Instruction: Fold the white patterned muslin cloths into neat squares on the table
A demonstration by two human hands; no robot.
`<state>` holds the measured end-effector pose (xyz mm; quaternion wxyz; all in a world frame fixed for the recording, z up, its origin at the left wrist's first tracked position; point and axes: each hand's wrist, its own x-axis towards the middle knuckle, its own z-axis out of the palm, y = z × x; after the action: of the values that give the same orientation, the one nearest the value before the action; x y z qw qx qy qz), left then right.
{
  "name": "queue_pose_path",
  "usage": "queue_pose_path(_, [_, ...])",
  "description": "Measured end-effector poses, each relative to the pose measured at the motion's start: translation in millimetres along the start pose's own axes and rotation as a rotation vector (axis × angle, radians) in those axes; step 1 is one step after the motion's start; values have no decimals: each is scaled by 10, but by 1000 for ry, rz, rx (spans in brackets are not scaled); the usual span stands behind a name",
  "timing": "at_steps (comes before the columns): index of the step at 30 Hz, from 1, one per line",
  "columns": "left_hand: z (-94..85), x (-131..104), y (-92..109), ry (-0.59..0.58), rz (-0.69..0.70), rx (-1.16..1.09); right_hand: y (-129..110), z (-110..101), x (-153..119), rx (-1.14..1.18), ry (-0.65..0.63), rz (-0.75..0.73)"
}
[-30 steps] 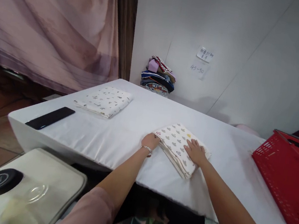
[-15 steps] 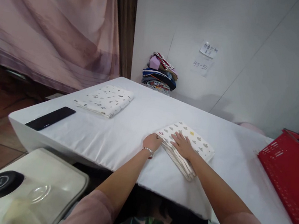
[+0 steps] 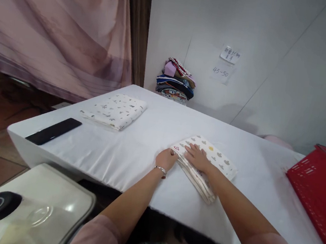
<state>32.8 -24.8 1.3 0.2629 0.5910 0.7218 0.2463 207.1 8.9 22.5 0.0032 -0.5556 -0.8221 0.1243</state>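
Note:
A folded white cloth [image 3: 221, 159] with grey shapes and a small yellow figure lies in several layers on the white-covered table [image 3: 156, 125]. My left hand [image 3: 166, 159], a bracelet at its wrist, has its fingers closed on the cloth's left corner, beside a small red mark. Flat on top of the same cloth rests my right hand [image 3: 196, 158], its fingers spread. Farther left on the table is a second folded white cloth [image 3: 118, 109] with small dark prints, untouched by either hand.
A black phone [image 3: 54, 131] lies near the table's left end. At the right stands a red basket [image 3: 319, 192]. Folded clothes [image 3: 176, 79] are stacked by the wall. A white lidded box [image 3: 59, 188] stands in front at lower left; a pink curtain [image 3: 73, 24] hangs behind.
The view has shifted slightly. My right hand still presses on the cloth and my left hand still grips its corner; the layers at the near edge look slightly more spread.

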Motion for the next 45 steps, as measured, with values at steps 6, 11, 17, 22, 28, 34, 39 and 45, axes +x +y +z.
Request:
queue_pose_path(6, [26,4,-37,17,29,-31,-191,31,93,-47,18,-88])
queue_pose_path(11, [45,-21,-70,105,70,-123,-169,126,124,-77,16,-100])
queue_pose_path(17, [93,-35,-119,228,456,-171,-173,40,75,23,3,-95])
queue_pose_path(22, [148,36,-160,161,408,-184,128,2,-310,27,52,-11])
queue_pose_path(28, [118,23,-117,117,330,-215,346,-10,-664,-7,40,71])
queue_pose_path(34, [102,10,-117,111,337,-213,240,54,-778,-52,76,84])
queue_pose_path(39, [107,33,-137,119,342,-201,290,31,-772,6,48,97])
queue_pose_path(45, [97,54,-127,134,329,-207,716,-207,-618,-91,318,368])
